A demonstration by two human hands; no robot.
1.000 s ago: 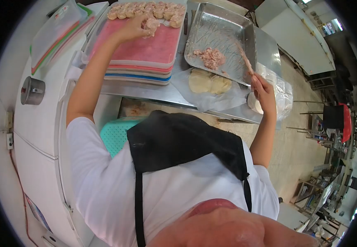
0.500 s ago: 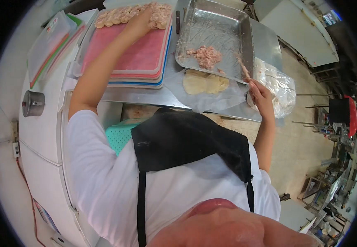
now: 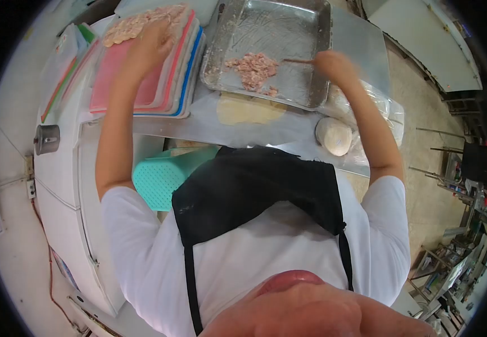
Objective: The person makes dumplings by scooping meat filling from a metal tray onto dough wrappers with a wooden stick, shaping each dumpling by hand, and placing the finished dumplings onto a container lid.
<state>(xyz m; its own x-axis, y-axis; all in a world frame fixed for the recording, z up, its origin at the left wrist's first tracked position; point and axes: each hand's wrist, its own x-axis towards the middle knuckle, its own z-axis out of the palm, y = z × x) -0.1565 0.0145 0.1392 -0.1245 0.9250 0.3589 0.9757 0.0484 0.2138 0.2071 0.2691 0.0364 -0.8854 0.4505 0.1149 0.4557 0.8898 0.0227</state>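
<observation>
My left hand (image 3: pixel 154 48) reaches to the near side of a row of pleated dumplings (image 3: pixel 136 25) on a pink-covered tray (image 3: pixel 142 87); motion smears its fingers, and I cannot tell whether they hold anything. My right hand (image 3: pixel 336 66) is closed on a thin stick-like spatula (image 3: pixel 298 60), whose tip points left over a deep metal pan (image 3: pixel 294 95). Pinkish minced filling (image 3: pixel 254 72) lies in the pan, left of the spatula's tip. Right below the pan's near edge sit pale round dough wrappers (image 3: pixel 249 110).
More trays with blue and white rims (image 3: pixel 184 84) are stacked under the pink one. Plastic bags of white rounds (image 3: pixel 333 136) lie at the table's right end. A teal perforated basket (image 3: pixel 156 180) stands below the table edge, and a metal cup (image 3: pixel 46 139) at the left.
My right hand with the spatula has moved up from the pan's near right corner to over its right wall. The view has shifted a little. My left hand stays by the dumplings.
</observation>
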